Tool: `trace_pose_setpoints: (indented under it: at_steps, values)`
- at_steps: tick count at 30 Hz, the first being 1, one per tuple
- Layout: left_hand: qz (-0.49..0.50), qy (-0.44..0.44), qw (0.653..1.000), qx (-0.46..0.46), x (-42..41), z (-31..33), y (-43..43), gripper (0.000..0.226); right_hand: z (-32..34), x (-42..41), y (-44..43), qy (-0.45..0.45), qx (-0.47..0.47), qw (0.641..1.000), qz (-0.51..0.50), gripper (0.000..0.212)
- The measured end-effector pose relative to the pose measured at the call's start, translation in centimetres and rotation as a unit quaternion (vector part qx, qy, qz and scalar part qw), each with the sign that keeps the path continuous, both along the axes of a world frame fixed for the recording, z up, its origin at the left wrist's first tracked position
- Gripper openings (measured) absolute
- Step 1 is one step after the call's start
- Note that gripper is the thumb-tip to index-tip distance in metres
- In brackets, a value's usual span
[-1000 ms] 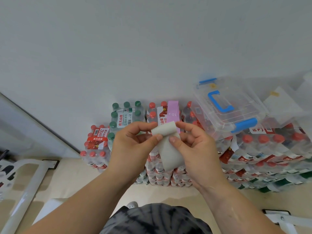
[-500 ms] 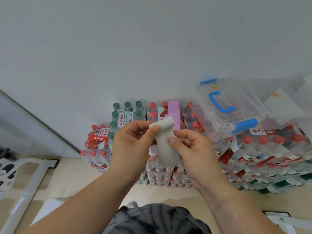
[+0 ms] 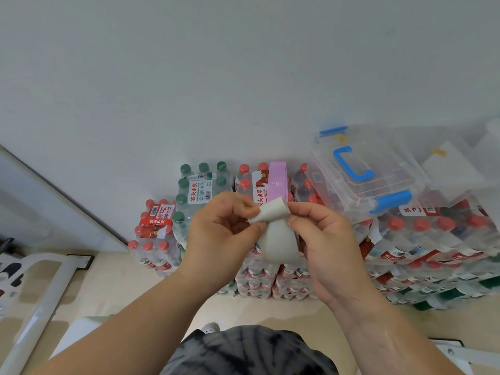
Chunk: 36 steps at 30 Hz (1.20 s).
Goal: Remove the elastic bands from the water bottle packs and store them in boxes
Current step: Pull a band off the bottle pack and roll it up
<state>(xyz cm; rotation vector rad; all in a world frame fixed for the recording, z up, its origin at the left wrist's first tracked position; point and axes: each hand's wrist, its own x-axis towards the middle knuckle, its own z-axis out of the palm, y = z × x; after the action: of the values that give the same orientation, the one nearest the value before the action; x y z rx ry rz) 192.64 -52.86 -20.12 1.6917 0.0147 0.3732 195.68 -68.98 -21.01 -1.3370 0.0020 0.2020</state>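
A flat pale grey elastic band (image 3: pixel 278 239) hangs in front of me, folded over at its top. My left hand (image 3: pixel 221 231) pinches the folded top edge from the left. My right hand (image 3: pixel 324 239) pinches the same fold from the right, fingers curled. Behind the hands, a pink elastic band (image 3: pixel 277 180) is wrapped over a red-capped water bottle pack (image 3: pixel 249 180) stacked against the wall. A clear plastic box (image 3: pixel 373 174) with a blue handle and blue latches lies shut on the packs at the right.
A green-capped bottle pack (image 3: pixel 201 185) and a lower red-capped pack (image 3: pixel 154 231) stand at the left. More stacked packs (image 3: pixel 433 244) fill the right side. A white wall rises behind. A white metal frame (image 3: pixel 35 307) lies on the beige floor at the left.
The hands shifted slightly while folding the grey band's top; its folded end now sits between both thumbs and the lower part hangs wider.
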Motion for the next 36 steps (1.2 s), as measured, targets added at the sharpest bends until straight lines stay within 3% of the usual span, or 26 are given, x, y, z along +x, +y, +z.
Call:
trace_pose_setpoints:
  at_steps: [1,3,6,8,12,17,22,26,29,36]
  values:
    - [0.005,-0.013,0.999,0.029,0.1,0.0,0.1,0.037,0.2,-0.1,0.1,0.006,0.004,1.0,0.004,0.034]
    - [0.015,-0.051,0.993,0.103,0.2,-0.1,0.2,0.04,0.4,0.0,0.1,0.016,0.019,1.0,0.011,0.011]
    - [-0.005,-0.09,0.984,0.155,0.1,-0.2,0.1,0.022,0.4,0.0,0.0,-0.014,-0.006,1.0,-0.004,0.023]
    - [-0.022,-0.075,0.989,0.123,-0.1,-0.1,0.1,0.016,0.4,0.2,-0.2,-0.019,-0.021,1.0,-0.01,0.018]
    - [-0.029,0.062,0.996,-0.063,-0.4,0.5,0.3,0.022,0.5,0.4,-0.6,-0.01,-0.003,1.0,-0.013,0.026]
    - [-0.052,0.126,0.98,-0.147,-0.4,1.0,0.3,0.028,0.7,0.5,-0.6,-0.004,0.02,1.0,-0.005,0.029]
    - [-0.029,0.122,0.986,-0.112,0.0,1.3,0.4,0.01,0.4,0.4,-0.4,0.001,0.034,0.999,0.028,0.026]
    - [-0.006,0.099,0.988,-0.114,0.2,1.1,0.4,0.025,0.4,0.5,-0.5,0.008,0.016,0.999,0.035,0.031]
    - [0.015,0.081,0.99,-0.117,0.4,0.9,0.7,0.022,0.1,0.7,-0.8,0.006,-0.012,0.998,0.059,0.04]
    - [0.03,0.067,0.994,-0.076,0.4,0.1,0.5,0.022,-0.2,1.4,-1.3,-0.006,-0.017,0.998,0.055,0.035]
